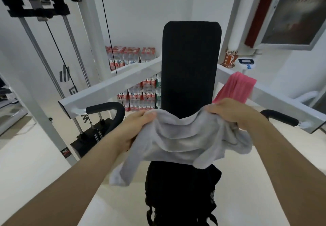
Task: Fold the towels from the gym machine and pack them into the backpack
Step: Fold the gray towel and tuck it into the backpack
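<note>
Grey towel (183,137) sags between both hands, just above the black backpack (180,190): left hand (135,128) pinches its left edge, right hand (231,113) grips the bunched right edge, probably spreading it to fold. 1 pink towel (234,88) hangs over the machine's right bar (275,100), waiting.

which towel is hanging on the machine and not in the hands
The pink towel, draped over the white bar on the right. The grey towel is off the machine, gripped by the left hand and right hand.
</note>
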Tool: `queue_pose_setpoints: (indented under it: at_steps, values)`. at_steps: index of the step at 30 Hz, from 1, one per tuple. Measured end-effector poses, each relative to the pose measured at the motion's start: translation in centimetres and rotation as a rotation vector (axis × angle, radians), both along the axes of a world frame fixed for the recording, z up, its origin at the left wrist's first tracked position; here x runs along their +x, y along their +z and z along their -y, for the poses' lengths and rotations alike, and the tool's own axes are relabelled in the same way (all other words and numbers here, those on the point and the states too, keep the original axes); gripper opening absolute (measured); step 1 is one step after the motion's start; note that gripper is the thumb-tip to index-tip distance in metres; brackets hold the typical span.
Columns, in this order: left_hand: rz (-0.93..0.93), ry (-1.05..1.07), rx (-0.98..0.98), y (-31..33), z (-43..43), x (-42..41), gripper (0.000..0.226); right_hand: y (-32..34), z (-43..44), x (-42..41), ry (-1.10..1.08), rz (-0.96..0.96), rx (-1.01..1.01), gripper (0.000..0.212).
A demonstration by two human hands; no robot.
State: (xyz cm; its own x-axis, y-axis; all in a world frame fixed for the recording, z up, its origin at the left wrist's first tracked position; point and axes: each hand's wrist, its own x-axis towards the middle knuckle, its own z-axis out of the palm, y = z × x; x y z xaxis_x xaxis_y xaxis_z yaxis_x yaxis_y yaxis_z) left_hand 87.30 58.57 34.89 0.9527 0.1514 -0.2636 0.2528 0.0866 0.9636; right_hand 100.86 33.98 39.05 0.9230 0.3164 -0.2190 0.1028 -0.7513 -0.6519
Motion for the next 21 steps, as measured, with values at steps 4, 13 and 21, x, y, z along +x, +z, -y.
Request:
queue_pose_setpoints:
  at_steps: [4, 13, 21]
  values:
    - [0.165, 0.112, 0.083, 1.0, 3.1, 2.5, 0.045, -1.1, -2.3, -1.9, 0.146, -0.390, 0.691, 0.020]
    - [0.299, 0.001, 0.704, 2.0, 3.4, 3.6, 0.026, 0.4, -1.6, -1.9, 0.406, -0.157, 0.366, 0.023]
    - [0.129, 0.256, 0.395, 1.2, 1.1, 3.7, 0.034, -0.4, 0.9, -1.6, 0.271, -0.342, 0.581, 0.038]
